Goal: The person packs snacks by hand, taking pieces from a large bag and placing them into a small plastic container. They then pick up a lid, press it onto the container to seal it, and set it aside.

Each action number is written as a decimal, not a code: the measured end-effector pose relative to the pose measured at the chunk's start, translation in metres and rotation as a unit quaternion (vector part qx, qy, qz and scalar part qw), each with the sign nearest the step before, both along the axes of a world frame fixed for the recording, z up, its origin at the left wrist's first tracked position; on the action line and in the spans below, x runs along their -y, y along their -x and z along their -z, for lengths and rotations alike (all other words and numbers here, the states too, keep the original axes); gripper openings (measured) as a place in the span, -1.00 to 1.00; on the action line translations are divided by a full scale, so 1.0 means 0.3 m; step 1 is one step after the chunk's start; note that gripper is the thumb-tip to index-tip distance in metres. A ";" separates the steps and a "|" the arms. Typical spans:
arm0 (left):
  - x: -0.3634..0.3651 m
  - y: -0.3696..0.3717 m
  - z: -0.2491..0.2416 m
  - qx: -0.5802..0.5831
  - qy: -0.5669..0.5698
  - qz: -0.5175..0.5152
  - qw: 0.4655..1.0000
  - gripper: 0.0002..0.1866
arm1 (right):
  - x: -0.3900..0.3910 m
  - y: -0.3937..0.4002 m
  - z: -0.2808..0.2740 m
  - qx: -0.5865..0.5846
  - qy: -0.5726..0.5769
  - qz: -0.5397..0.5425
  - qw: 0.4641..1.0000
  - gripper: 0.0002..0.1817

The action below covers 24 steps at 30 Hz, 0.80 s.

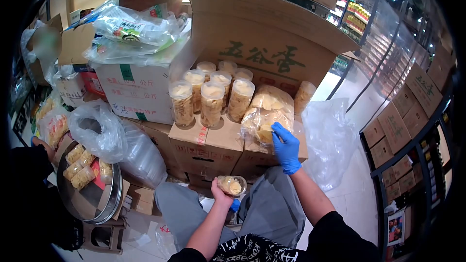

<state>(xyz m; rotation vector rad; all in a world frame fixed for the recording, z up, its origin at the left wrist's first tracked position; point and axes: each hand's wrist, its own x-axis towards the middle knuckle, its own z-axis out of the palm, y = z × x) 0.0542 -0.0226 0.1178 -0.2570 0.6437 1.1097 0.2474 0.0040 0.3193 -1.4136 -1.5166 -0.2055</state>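
My left hand [221, 196] is bare and wrapped round a clear plastic jar [231, 186], which is tilted over my lap with some pale yellow chips inside. My right hand [287, 150], in a blue glove, reaches to the mouth of a clear bag of yellow chips [271, 106]. Its fingers are pinched at a chip [265, 134] there. Several filled, lidded jars [212, 105] stand upright on the cardboard boxes [206, 151] left of the bag. One more jar [305, 97] leans at the bag's right side.
Behind the jars rises a large open carton [262, 34]. A white box [133, 87] topped with plastic packaging stands left. A round metal pan [116, 201] holds several filled jars, beside another person's hand [44, 148]. Clear plastic sheeting [326, 150] hangs right.
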 end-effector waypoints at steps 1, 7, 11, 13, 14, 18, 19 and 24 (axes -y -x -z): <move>0.002 0.000 -0.001 0.001 0.002 0.002 1.000 -0.59 | 0.003 0.001 -0.003 -0.046 -0.008 -0.005 0.999 -0.78; 0.004 -0.001 -0.033 -0.001 0.008 0.008 1.000 -0.57 | 0.003 0.000 -0.008 -0.130 0.030 0.006 0.991 -0.82; 0.009 0.000 -0.043 -0.002 0.005 0.010 1.000 -0.56 | -0.006 0.005 -0.001 -0.098 0.038 -0.002 0.994 -0.85; 0.013 0.002 -0.054 -0.003 0.001 0.012 1.000 -0.56 | -0.008 0.007 -0.002 -0.085 0.062 -0.007 0.994 -0.84; 0.014 0.002 -0.058 -0.004 -0.003 0.015 1.000 -0.55 | -0.008 0.010 -0.010 -0.084 0.061 -0.007 0.995 -0.84; 0.004 0.001 -0.016 -0.009 -0.001 -0.004 1.000 -0.55 | -0.007 0.032 -0.023 -0.049 0.065 -0.002 0.997 -0.83; 0.005 0.003 -0.021 -0.008 0.003 -0.001 1.000 -0.55 | -0.011 0.031 -0.019 -0.024 0.050 -0.001 0.998 -0.83; 0.008 0.007 -0.043 -0.004 0.006 0.006 1.000 -0.56 | -0.025 0.049 -0.026 -0.026 0.051 0.000 0.998 -0.85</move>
